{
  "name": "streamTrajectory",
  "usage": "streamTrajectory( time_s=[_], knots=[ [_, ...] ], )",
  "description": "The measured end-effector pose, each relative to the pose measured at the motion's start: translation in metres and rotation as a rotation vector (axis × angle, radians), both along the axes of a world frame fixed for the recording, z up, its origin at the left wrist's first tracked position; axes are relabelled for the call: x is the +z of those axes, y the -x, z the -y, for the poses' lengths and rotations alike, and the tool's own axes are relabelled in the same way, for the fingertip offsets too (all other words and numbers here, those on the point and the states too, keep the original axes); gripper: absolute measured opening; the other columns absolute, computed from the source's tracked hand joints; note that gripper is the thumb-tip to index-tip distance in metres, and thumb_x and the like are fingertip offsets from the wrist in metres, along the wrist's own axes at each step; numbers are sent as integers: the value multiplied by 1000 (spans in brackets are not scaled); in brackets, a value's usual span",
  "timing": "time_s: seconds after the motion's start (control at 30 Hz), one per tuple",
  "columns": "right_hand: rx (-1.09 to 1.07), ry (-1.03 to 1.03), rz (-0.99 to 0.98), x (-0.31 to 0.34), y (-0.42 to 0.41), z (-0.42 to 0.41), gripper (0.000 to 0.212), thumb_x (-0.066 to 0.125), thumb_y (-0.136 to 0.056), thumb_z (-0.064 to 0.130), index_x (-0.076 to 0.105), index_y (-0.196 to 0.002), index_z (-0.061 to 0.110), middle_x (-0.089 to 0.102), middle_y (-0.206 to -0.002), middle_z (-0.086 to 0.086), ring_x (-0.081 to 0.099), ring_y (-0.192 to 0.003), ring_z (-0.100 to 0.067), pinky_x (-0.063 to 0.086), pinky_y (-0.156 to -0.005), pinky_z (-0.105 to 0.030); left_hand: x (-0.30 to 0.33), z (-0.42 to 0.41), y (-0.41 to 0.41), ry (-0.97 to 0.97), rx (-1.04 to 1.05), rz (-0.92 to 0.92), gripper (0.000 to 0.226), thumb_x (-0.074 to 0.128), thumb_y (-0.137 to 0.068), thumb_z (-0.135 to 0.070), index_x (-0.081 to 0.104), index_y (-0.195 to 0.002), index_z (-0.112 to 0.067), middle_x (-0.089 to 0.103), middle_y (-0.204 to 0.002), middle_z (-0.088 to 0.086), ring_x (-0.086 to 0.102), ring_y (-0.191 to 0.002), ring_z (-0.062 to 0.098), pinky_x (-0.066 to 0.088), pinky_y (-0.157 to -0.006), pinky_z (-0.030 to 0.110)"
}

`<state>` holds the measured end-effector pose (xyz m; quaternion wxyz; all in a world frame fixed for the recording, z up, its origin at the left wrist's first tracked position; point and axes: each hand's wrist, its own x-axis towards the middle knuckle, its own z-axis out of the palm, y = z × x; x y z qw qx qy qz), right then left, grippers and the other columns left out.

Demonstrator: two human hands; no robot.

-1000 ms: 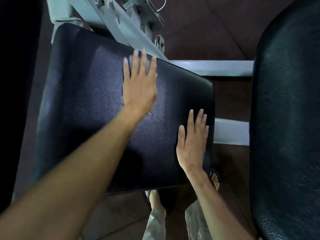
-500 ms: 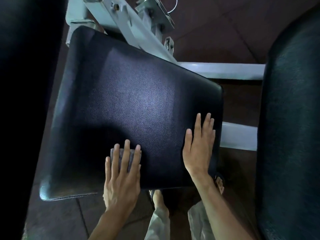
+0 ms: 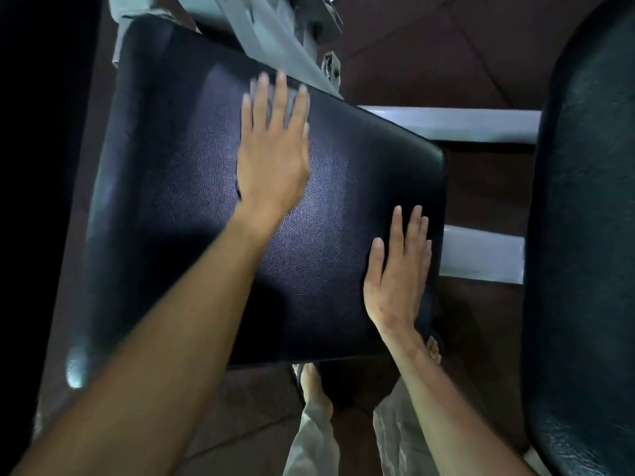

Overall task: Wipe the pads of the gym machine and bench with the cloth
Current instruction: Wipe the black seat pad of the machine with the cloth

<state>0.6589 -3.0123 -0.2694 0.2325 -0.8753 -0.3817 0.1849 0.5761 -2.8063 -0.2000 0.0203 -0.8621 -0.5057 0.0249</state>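
The left hand [image 3: 273, 156] is lying flat with straight, blurred fingers near the far edge of the black textured leather pad [image 3: 192, 187], pressing a grey cloth [image 3: 291, 97] that is peeking between the fingertips. The right hand [image 3: 395, 273] is resting flat, fingers straight, along the pad's right edge.

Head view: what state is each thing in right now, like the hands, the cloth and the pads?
left hand: flat, fingers straight, pressing the cloth near the pad's far edge, blurred
cloth: grey, mostly hidden under the left fingers
black pad: lying flat, both hands on it
right hand: flat, fingers straight, resting on the pad's right edge
second pad: at right, untouched
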Motion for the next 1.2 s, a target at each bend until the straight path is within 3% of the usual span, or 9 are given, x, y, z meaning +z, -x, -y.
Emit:
streamTrajectory(
  time_s=[0.1, 0.23, 0.33, 0.57, 0.67, 0.8, 0.93, 1.1, 1.2],
  knots=[
    [10, -1, -20, 2, 0, 2, 55, 27, -105, 35, 15, -157, 21, 4, -166, -5, 0, -154, -19, 6, -125, -42, 0, 116, 42, 52, 24, 10, 53, 21, -106, -28, 11, -157, -17, 4, -166, 12, 2, -154, 33, 10, -125, 50],
    [9, -10, -29, 2, 0, 1, 55, 26, -105, 35, 16, -157, 20, 4, -166, -5, -1, -154, -18, 8, -125, -43, 0, 226, 92, 165, 5, -43, 54, 35, -100, -30, 31, -153, -22, 9, -165, 7, 3, -154, 29, 12, -122, 46],
    [3, -20, -9, 1, 0, 0, 55, 28, -104, 34, 18, -156, 19, 7, -166, -6, 2, -154, -20, 10, -125, -43, 0, 183, 72, 172, -57, -79, 55, 37, -101, -30, 27, -154, -21, 15, -165, 9, 12, -153, 32, 17, -122, 49],
    [-16, -45, 7, -2, 1, 0, 54, 30, -104, 35, 23, -155, 20, 11, -166, -5, 5, -154, -19, 11, -125, -42, -11, -20, -41, 86, -59, -5, 53, 18, -104, -31, 18, -156, -18, 12, -165, 13, 5, -153, 34, 3, -124, 50],
    [-10, -37, -1, -3, 0, 1, 54, 29, -104, 35, 21, -156, 21, 10, -166, -4, 4, -154, -18, 10, -125, -40, -13, -3, -34, 44, -54, 7, 54, 17, -105, -32, 15, -156, -17, 9, -165, 13, 4, -153, 34, 3, -125, 49],
    [5, -26, -30, -1, -1, 2, 55, 25, -104, 37, 18, -156, 22, 6, -166, -3, 0, -154, -17, 8, -125, -41, -7, 125, 20, 96, -8, 32, 56, 22, -106, -32, 5, -158, -19, 1, -166, 11, -1, -154, 33, 6, -125, 51],
    [17, -35, -48, 1, -2, 3, 56, 25, -104, 38, 17, -156, 22, 4, -166, -3, -3, -154, -16, 7, -125, -40, -5, 212, 60, 169, -3, -22, 58, 32, -101, -32, 19, -156, -21, 10, -166, 8, 12, -153, 32, 16, -121, 49],
    [20, -64, -153, 2, -7, 4, 54, 26, -104, 36, 16, -156, 26, 1, -167, 3, -7, -153, -9, 3, -126, -40, -14, 119, -4, 140, -79, -27, 69, 38, -96, -23, 6, -157, -16, -1, -166, 14, -4, -153, 36, 5, -124, 52],
    [19, -83, -165, 2, -7, 5, 53, 25, -105, 35, 17, -156, 27, 1, -166, 4, -7, -153, -8, 4, -126, -40, -19, 48, -49, 108, -57, -7, 59, 27, -102, -27, 9, -157, -15, 3, -165, 16, 0, -153, 37, 3, -125, 51]
  ],
)
